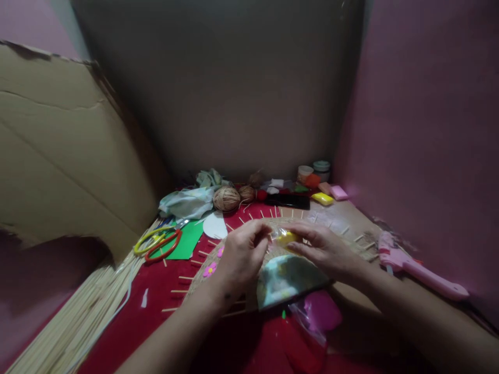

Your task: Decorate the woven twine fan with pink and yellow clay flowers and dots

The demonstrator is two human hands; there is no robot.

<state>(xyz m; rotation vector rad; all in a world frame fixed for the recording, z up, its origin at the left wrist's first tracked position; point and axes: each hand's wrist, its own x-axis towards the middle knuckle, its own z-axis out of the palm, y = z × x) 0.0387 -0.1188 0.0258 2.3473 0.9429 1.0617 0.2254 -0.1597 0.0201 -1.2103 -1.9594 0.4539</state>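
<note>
Between my hands is a small clear packet of yellow modelling clay (286, 239). My right hand (322, 244) grips its yellow end between thumb and fingers. My left hand (247, 249), fingers curled in a pinch, is at the packet's clear plastic end. Below them lies a round twine-woven mat (198, 278) with thin sticks poking out around its edge. Pink flowers with yellow centres, one of them a clay flower (210, 269), sit on its left side. A mirror-like panel (290, 280) rests just under my hands, reflecting light.
Scissors (166, 244) lie on green sheet (191, 241) at left, near long sticks (81, 311). Twine balls (226, 199), a black phone (288, 201) and clay packets (323, 198) line the back. A pink glue gun (421, 270) is at right; bagged magenta clay (322, 310) is in front.
</note>
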